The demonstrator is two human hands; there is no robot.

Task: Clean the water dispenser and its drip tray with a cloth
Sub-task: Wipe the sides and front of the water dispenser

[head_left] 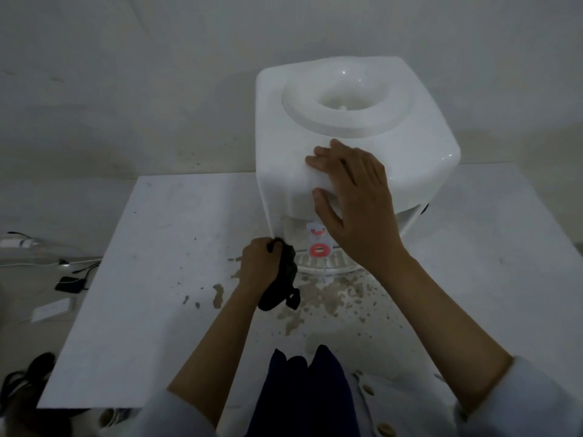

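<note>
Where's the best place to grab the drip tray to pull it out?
Probably the drip tray's curved front rim, approached from the front, your side. It juts past the dispenser base under the red tap; its back sits hidden under the body.

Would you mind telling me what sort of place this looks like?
Probably a plain utility or back room: a white water dispenser on a stained white table, bare walls, and cables on the floor.

No text can be read. A small white label (pixel 317 232) with red marks sits just beside the right hand (pixel 353 197), its print too blurred to make out.
</note>
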